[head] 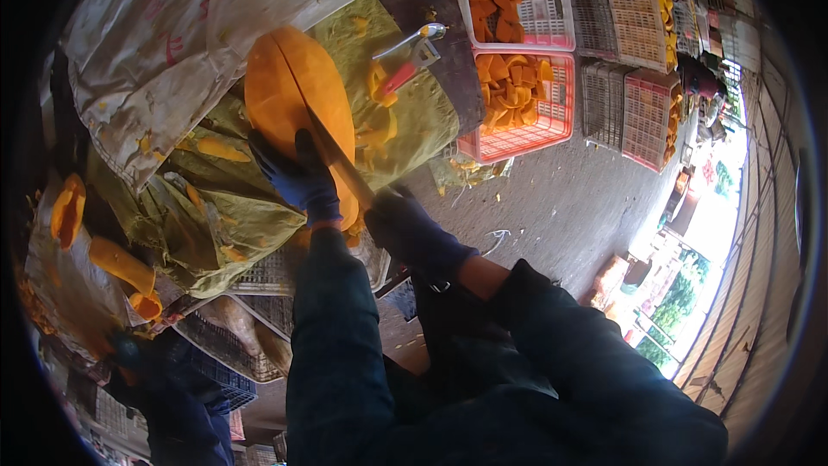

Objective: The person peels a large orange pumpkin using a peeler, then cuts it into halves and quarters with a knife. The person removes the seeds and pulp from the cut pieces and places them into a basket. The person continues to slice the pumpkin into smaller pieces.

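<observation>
A large peeled orange pumpkin [275,87] lies lengthwise on a yellow-green woven sheet [414,123], with a long dark slit along its upper half. My left hand [301,171], in a blue glove, presses on its near left side, fingers spread. In my gloved right hand [411,230] is the handle of a long knife [339,162], whose blade lies along the pumpkin in line with the slit. How deep the blade sits cannot be told. Beyond the pumpkin, a red-handled peeler [401,76] and a metal spoon [414,39] rest on the sheet among peel scraps.
A white crate [566,19] and a pink crate [563,142] at the table's right hold orange pumpkin chunks. Stacked crates [647,110] stand farther right. At lower left, a co-worker [181,395] stands near hollowed pumpkin pieces [119,262]. A whitish sheet [149,32] covers the upper left.
</observation>
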Tool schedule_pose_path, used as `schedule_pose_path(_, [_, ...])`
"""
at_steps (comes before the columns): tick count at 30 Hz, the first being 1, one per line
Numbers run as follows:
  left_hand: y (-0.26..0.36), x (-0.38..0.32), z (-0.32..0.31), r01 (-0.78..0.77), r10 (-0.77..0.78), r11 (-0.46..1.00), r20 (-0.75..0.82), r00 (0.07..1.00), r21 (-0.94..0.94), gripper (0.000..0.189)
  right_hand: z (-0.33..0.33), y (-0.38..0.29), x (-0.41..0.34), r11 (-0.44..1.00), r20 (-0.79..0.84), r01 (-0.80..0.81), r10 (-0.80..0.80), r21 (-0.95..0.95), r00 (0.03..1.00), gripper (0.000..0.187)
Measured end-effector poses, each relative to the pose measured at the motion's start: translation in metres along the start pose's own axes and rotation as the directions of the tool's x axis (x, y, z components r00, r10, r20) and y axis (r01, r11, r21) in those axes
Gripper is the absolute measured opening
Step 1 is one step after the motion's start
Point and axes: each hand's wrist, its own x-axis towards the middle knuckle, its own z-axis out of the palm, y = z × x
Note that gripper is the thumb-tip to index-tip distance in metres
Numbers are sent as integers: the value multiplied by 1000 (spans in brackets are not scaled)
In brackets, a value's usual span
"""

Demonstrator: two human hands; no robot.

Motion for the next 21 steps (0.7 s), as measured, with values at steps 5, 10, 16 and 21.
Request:
schedule_pose_path(5, [11,3,-7,-64,64,998,28,998,25,84,21,10,-11,950,44,204,-200,-236,979,14])
schedule_pose_path(10, [18,2,-11,-26,30,997,62,998,-68,83,67,30,-27,982,-177,-139,161,130,971,12])
schedule_pose_path(16, [8,3,-11,-50,61,995,119,991,-87,82,116,47,-17,997,-312,-54,36,-51,949,8])
schedule_pose_path(21, [15,3,-11,-32,37,999,125,991,-42,81,89,29,-27,967,-214,-174,213,187,953,11])
